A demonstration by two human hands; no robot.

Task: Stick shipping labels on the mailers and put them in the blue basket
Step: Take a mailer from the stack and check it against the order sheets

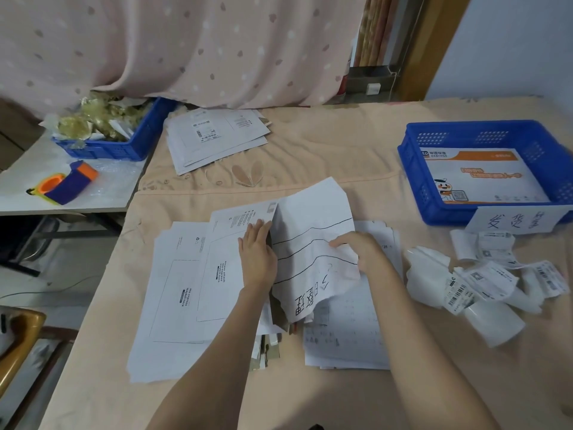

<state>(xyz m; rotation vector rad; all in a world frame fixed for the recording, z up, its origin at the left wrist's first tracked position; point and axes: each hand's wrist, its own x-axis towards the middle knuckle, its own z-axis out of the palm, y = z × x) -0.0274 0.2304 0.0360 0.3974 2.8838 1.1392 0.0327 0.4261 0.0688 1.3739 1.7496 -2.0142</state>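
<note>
While the right hand is pinching the crumpled edge of a white paper sheet marked with wavy black lines and handwriting, its grip is clamped on that sheet and is holding it raised over the pile. The left hand is lying flat, fingers straight, grip apart, pressing on the white mailers spread on the desk — its fingertips are touching the sheet's left edge. More printed papers are lying under the right forearm. Just right of these, a loose heap of shipping labels and backing strips is resting on the cloth. The blue basket is standing at the far right, holding one orange-and-white mailer — a handwritten sign is hanging on its front. A second stack of mailers is lying at the far edge.
</note>
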